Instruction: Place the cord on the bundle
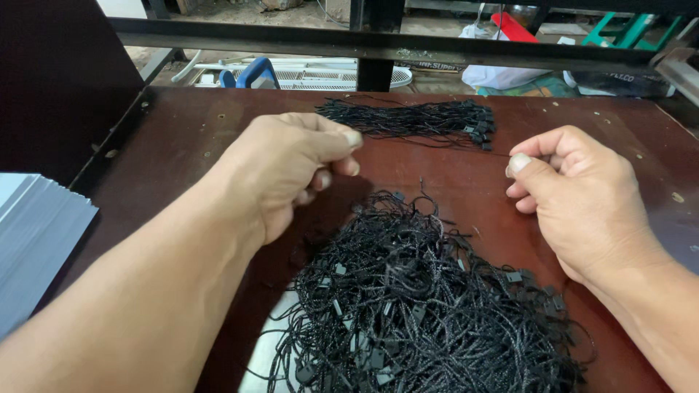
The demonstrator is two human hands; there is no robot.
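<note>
My left hand [291, 167] and my right hand [575, 193] are raised over a dark brown table [182, 145], each pinching one end of a thin black string [437, 143] stretched between them. Below the hands lies a big tangled heap of black string loops with small plastic locks [422, 306]. Beyond the hands, a smaller bundle of the same strings [415, 120] lies straightened out, its locks gathered at the right end.
A stack of light grey sheets [33, 240] sits at the left edge. A dark metal frame bar [378, 47] crosses behind the table. Past it lie a white fan grille [320, 73], a blue handle [255, 71], white bags and green furniture.
</note>
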